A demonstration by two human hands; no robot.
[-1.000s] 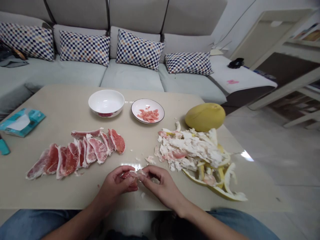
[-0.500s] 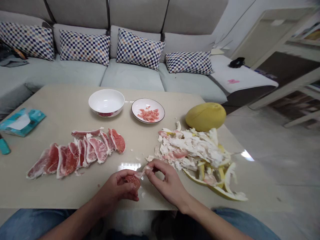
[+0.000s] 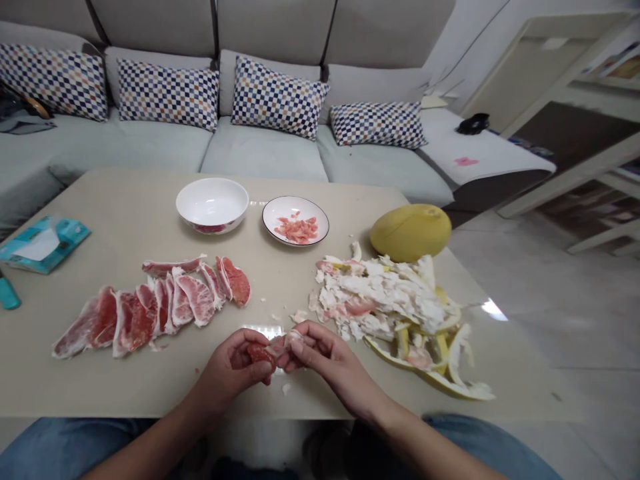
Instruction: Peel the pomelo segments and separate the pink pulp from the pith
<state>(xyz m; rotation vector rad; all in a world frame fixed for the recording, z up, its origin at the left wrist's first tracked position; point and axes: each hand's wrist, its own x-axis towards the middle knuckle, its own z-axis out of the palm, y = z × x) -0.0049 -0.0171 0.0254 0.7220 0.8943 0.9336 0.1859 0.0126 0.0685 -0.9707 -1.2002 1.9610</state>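
Near the table's front edge, my left hand is closed around a red pomelo segment. My right hand pinches pale membrane that runs from the segment's right end. Both hands are close together, their fingertips almost meeting. To the left lies a row of pomelo segments, several with white skin on them. On the right is a heap of white pith and peel. Small red pulp pieces lie on a dark-rimmed white plate beyond my hands.
A white bowl stands left of the plate. A whole yellow pomelo sits behind the peel heap at the table's right edge. A blue tissue pack and a teal-handled object lie at far left. Behind the table is a sofa.
My right hand has moved in slightly toward the left, and its fingers now close up against the segment. The segment has turned a little in my left hand.
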